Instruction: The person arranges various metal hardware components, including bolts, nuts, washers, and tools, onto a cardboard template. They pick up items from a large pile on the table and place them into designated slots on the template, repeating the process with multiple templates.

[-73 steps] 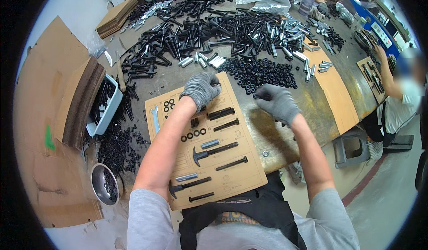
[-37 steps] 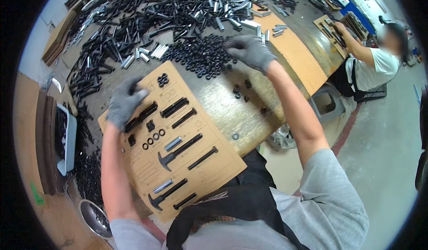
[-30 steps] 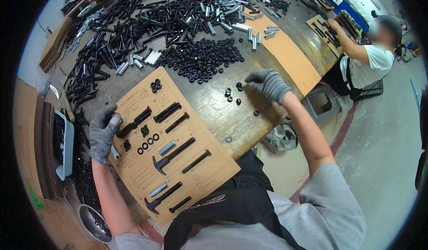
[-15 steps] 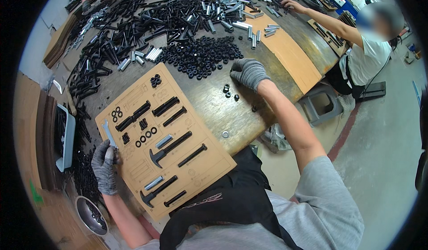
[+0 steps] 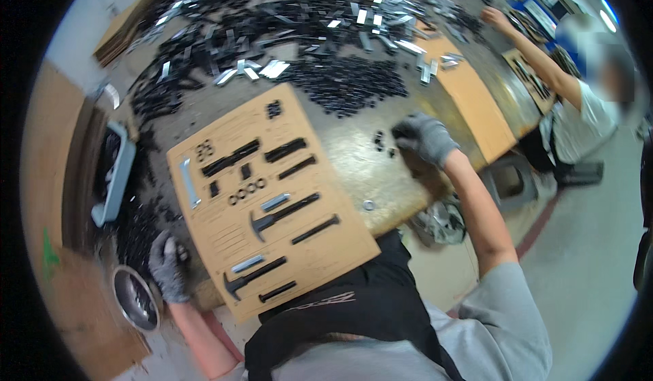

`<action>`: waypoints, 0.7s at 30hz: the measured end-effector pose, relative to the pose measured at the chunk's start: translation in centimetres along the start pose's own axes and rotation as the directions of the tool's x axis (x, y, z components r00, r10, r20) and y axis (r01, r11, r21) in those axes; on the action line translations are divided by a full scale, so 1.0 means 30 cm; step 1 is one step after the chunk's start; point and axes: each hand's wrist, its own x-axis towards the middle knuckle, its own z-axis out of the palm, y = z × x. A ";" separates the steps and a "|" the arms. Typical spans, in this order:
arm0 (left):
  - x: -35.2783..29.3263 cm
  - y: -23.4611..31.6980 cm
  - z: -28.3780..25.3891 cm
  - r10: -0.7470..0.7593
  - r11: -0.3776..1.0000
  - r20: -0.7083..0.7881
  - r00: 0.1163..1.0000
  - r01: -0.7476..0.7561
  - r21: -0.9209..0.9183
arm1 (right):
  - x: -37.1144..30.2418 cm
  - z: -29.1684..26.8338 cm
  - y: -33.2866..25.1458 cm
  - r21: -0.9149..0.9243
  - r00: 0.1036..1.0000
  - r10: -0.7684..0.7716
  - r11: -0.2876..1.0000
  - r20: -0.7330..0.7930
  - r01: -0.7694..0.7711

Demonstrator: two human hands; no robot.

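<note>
My right hand (image 5: 427, 138), in a grey knit glove, is over the bare metal tabletop beside a few loose black nuts (image 5: 379, 140). Its fingers are curled together, and what they hold, if anything, is hidden. My left hand (image 5: 169, 267), also gloved, is off the board's left edge, close to the metal bowl (image 5: 136, 298). Motion smears its fingers. Between the hands lies a brown printed cardboard board (image 5: 224, 235). On it are an open-end wrench (image 5: 190, 184), black bolts (image 5: 315, 229), black T-shaped pieces (image 5: 286, 216), silver sleeves (image 5: 275, 201), rings (image 5: 247, 191) and nuts (image 5: 273, 109).
Behind the board spreads a heap of black nuts (image 5: 354, 85), with black bolts and silver sleeves (image 5: 275, 69) piled beyond. One washer (image 5: 369, 205) lies near the front edge. A blue-grey bin (image 5: 117, 177) stands left. At right, another person (image 5: 578, 109) reaches over the table past a cardboard strip (image 5: 469, 102).
My left hand has let go of the board and wrench and moved down toward the bowl. My right hand has come nearer, beside the loose nuts. The view has shifted.
</note>
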 end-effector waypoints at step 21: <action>-0.023 -0.120 0.032 0.250 0.946 -0.247 0.936 -0.183 0.267 | 0.481 0.128 -0.414 0.022 0.935 -0.346 0.938 0.080 0.345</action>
